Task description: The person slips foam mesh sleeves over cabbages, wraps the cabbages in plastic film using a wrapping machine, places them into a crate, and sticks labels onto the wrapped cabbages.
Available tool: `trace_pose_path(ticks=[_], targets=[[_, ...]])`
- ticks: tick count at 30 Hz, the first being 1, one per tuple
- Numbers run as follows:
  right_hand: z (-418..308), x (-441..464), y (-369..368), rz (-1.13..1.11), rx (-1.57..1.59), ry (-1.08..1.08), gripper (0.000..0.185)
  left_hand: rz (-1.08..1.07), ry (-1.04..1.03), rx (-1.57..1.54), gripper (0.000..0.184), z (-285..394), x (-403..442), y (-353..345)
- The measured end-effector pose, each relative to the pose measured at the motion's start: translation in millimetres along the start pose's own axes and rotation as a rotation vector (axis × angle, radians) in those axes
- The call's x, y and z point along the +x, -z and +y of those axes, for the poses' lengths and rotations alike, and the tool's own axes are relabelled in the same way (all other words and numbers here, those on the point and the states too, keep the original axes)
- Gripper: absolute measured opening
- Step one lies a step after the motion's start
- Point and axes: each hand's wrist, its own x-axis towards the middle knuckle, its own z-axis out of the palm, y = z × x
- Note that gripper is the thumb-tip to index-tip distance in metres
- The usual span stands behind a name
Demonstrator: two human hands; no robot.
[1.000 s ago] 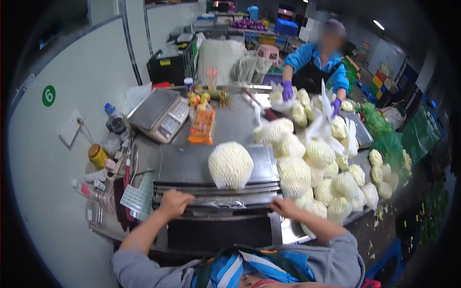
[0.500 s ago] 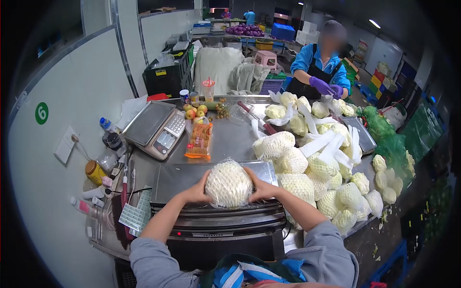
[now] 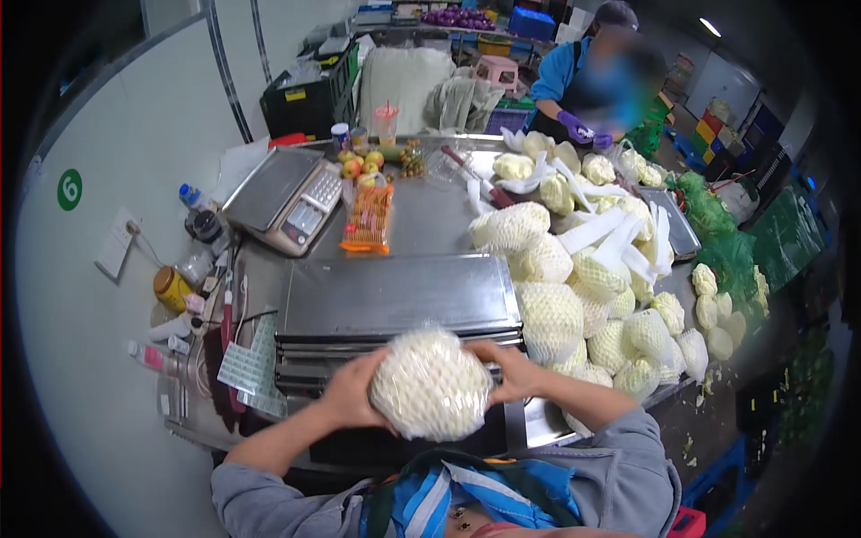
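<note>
Between my two hands is a round pale cabbage point(image 3: 430, 386) in a white foam net, with shiny clear film over it. My left hand point(image 3: 357, 392) is wrapped round its left side, and my right hand point(image 3: 508, 369) holds its right side. The cabbage is raised in front of the flat metal plate point(image 3: 399, 294) of the wrapping machine, near my body. To the right lies a pile of similar net-covered cabbages point(image 3: 552, 323), with loose white nets point(image 3: 596, 230) on top.
A digital scale point(image 3: 285, 199), an orange packet point(image 3: 368, 218) and apples point(image 3: 360, 164) are at the back left. Bottles and a yellow-lidded jar point(image 3: 170, 287) line the left edge. Across the table a co-worker in purple gloves point(image 3: 576, 127) handles something I cannot make out.
The cabbage went from the metal plate into my hands, gained clear film, and has come closer to my body. The co-worker has leaned and moved their gloved hands left.
</note>
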Motion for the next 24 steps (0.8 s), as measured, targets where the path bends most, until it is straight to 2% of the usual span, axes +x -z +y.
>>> trace_pose_path(ticks=[2,3,4,6,7,8,10,11,13,14,16,17,18,20,21,22,24], targets=[[5.1,-29.2,-36.6,-0.162,0.139,-0.194,0.083,-0.131,0.378,-0.429,0.105,-10.3,-53.7,-49.0],[3.7,-39.8,-52.2,-0.187,0.148,-0.238,0.071,-0.182,0.486,-0.440,0.102,-9.7,-70.7,-65.2],[17.2,-48.3,-68.0,-0.191,0.159,-0.247,0.071,-0.224,0.503,-0.459,0.087,-5.8,-81.6,-75.1],[54.6,-66.3,-98.0,-0.137,0.368,-0.451,0.061,-0.209,0.720,-0.840,0.079,-32.9,-106.3,-111.2],[40.2,-64.5,-97.4,-0.205,0.856,-0.651,0.058,-0.355,0.877,-1.187,0.085,-35.1,-107.1,-105.7],[50.1,-69.4,-101.2,-0.283,1.028,-0.783,0.063,-0.506,1.027,-1.462,0.091,-37.6,-107.8,-91.8],[40.4,-75.3,-102.9,-0.143,1.323,-0.739,0.055,-0.450,0.831,-1.760,0.076,-40.0,-114.8,-80.8],[38.5,-82.8,-108.4,-0.136,1.325,-0.738,0.055,-0.458,0.832,-1.758,0.076,-41.7,-121.1,-77.9],[30.9,-105.4,-124.8,0.078,0.941,-0.399,0.044,-0.352,0.481,-1.052,0.052,-38.9,-141.8,-85.1],[19.5,-111.5,-137.1,0.173,0.708,-0.420,0.036,-0.209,0.454,-0.666,0.039,-38.3,-151.6,-98.2],[13.4,-122.7,-153.8,0.320,0.266,-0.493,0.024,0.067,0.616,-0.473,0.026,-22.5,-153.7,-103.4],[10.4,-124.4,-155.4,0.551,0.663,-0.548,0.016,0.281,0.728,-0.694,0.022,-15.1,-150.6,-104.8],[11.4,-130.1,-147.9,0.613,0.810,-0.579,0.020,0.385,0.820,-0.825,0.033,-8.4,-150.5,-102.2],[5.3,-149.7,-138.5,0.633,1.155,-0.697,0.025,0.384,0.897,-1.163,0.043,19.0,-161.0,-106.4],[17.6,-169.4,-140.2,0.543,1.165,-0.744,0.027,0.333,1.066,-1.267,0.046,26.7,-176.9,-118.7],[36.2,-189.9,-149.1,0.453,1.171,-0.787,0.028,0.243,1.113,-1.226,0.046,24.6,-201.3,-138.0],[74.8,-216.1,-178.8,0.420,0.952,-0.981,0.029,0.111,1.300,-1.148,0.042,-11.5,-255.1,-207.9]])
